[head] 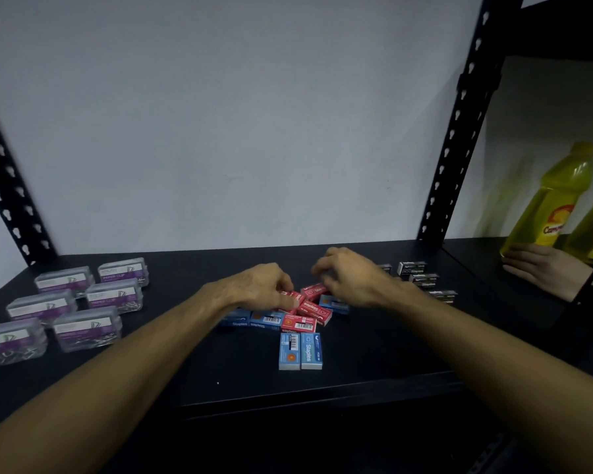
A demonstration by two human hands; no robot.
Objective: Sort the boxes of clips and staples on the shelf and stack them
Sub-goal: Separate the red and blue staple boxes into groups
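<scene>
A loose heap of small red staple boxes (314,311) and blue staple boxes (267,319) lies mid-shelf, with two more blue boxes (301,350) side by side in front. My left hand (257,285) pinches a red box (293,297) at the heap's left. My right hand (350,280) hovers over the heap's right with fingers curled above another red box (314,289); whether it grips that box is unclear. Several clear paper clip boxes (113,295) with purple labels sit at the left. Black staple boxes (421,278) sit at the right.
The black shelf board (240,374) has a front edge close to me. Perforated black uprights (456,131) frame the bay. In the neighbouring bay at right, another person's hand (541,268) rests by yellow bottles (555,203).
</scene>
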